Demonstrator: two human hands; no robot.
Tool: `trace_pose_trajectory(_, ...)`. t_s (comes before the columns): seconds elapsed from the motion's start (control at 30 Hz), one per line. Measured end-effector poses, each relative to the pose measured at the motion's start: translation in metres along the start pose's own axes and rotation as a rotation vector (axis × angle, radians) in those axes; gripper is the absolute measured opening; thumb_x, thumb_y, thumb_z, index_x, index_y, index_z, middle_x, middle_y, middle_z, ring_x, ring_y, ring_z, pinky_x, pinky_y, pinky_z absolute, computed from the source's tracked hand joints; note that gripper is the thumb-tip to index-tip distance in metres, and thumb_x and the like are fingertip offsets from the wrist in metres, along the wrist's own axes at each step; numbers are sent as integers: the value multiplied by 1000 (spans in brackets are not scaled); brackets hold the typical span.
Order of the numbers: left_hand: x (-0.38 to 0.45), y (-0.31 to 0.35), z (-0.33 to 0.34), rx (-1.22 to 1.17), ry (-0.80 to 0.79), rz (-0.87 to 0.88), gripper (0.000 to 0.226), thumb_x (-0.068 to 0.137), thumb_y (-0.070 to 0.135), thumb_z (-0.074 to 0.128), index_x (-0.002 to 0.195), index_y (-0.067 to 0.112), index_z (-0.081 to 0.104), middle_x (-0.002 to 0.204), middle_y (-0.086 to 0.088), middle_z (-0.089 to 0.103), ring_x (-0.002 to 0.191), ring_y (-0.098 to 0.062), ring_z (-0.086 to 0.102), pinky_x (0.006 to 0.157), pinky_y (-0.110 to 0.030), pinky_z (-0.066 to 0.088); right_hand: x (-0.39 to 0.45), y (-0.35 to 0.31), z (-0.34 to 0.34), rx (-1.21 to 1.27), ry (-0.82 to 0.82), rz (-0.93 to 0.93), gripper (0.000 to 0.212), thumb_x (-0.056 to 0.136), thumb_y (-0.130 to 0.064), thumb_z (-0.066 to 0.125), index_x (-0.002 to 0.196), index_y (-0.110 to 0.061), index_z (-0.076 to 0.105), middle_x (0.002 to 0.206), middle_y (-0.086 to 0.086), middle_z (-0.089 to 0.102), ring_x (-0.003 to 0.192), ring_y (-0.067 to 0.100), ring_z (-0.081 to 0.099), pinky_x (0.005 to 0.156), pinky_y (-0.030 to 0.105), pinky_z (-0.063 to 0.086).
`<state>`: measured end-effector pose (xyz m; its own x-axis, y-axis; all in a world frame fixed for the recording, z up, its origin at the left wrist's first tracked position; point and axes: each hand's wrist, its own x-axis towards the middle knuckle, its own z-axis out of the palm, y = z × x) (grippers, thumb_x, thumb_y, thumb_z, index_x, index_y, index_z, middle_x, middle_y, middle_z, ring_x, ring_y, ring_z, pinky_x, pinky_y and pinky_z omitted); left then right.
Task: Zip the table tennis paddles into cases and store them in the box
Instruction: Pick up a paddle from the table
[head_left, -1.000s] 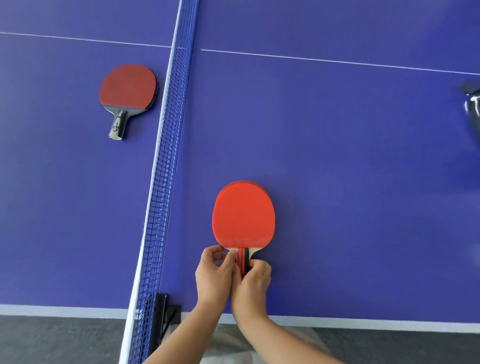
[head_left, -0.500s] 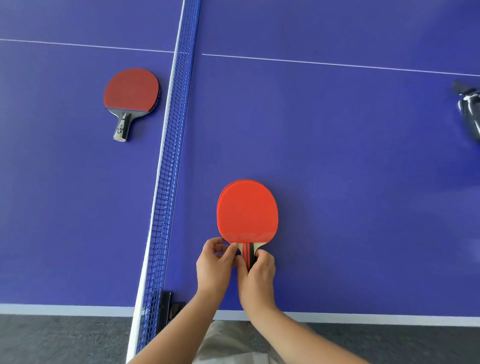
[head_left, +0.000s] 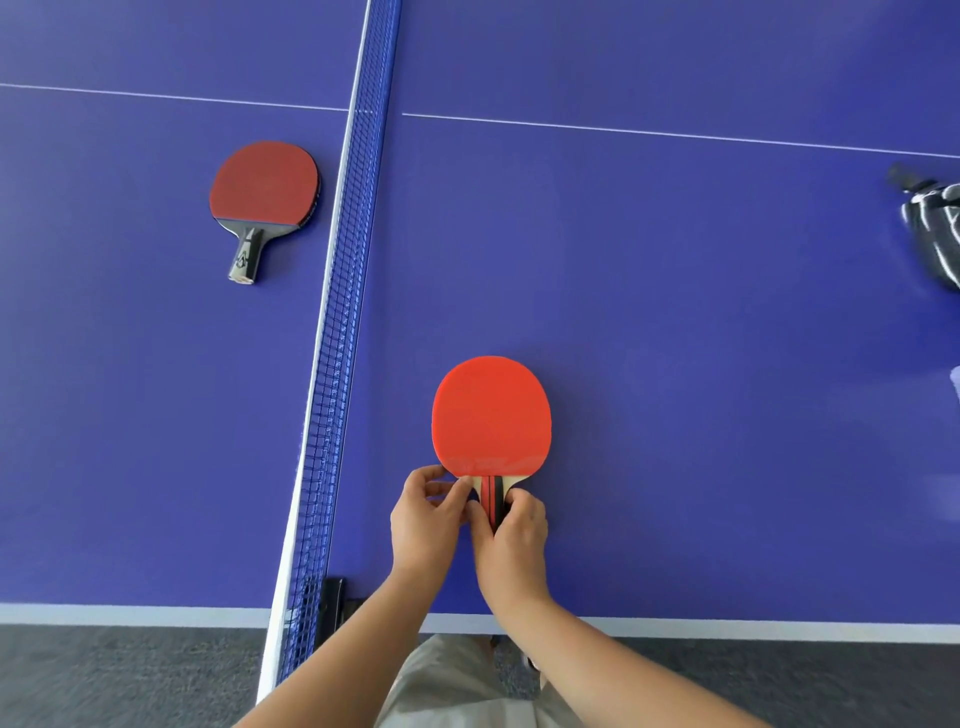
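Your right hand (head_left: 511, 540) is gripping the striped wooden handle of the smooth, round red paddle (head_left: 492, 415) lying flat on the matte blue surface (head_left: 675, 312); your left hand (head_left: 423, 514) is pinching its neck.

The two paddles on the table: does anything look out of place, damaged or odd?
Nothing looks damaged. The darker paddle lies alone left of the net, while both hands hold the bright red paddle by its handle. The black-and-white object at the right edge is too blurred to identify.
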<state>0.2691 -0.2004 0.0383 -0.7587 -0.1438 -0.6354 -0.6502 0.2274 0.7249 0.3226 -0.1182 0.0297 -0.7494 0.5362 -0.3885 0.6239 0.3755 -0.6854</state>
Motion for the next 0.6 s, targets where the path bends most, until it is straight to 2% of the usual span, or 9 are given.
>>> trace_pose_trajectory(0.1, -2, 2, -4, 6, -5, 8, 29, 84, 33, 75, 108, 26, 60, 93, 4, 72, 70, -8, 72, 79, -41, 60, -1, -1, -6, -19, -27, -11, 34, 92, -42, 62, 109, -13, 54, 108, 0, 49, 103, 18, 45, 86, 38, 47)
trace_pose_trajectory(0.2, -4, 4, -8, 65, 15, 37, 30, 83, 38, 75, 108, 30, 60, 95, 7, 71, 77, -10, 71, 79, -38, 58, -2, -2, -15, -42, -56, -4, 43, 92, -44, 61, 120, -11, 52, 115, -1, 46, 110, 20, 44, 92, 37, 45)
trace_pose_trajectory(0.37, -13, 16, -13, 217, 28, 167, 31, 84, 40, 73, 110, 29, 61, 105, 11, 63, 89, -2, 60, 70, -22, 45, -2, 0, -36, -69, -62, -17, 50, 93, -46, 59, 129, -14, 49, 127, 0, 47, 118, 17, 42, 96, 32, 44)
trace_pose_trajectory(0.5, -20, 23, -11, 335, 30, 273, 38, 86, 43, 72, 117, 26, 59, 106, 17, 54, 95, -3, 56, 74, -23, 42, -1, 6, -57, -107, -83, -32, 51, 94, -49, 54, 133, -16, 48, 133, -1, 46, 123, 17, 41, 98, 33, 46)
trace_pose_trajectory(0.6, -25, 30, -5, 384, 17, 338, 36, 85, 40, 73, 116, 25, 62, 105, 16, 53, 99, -7, 55, 76, -21, 40, 3, 10, -84, -121, -75, -61, 50, 95, -49, 52, 134, -18, 49, 135, -4, 45, 124, 14, 40, 101, 29, 42)
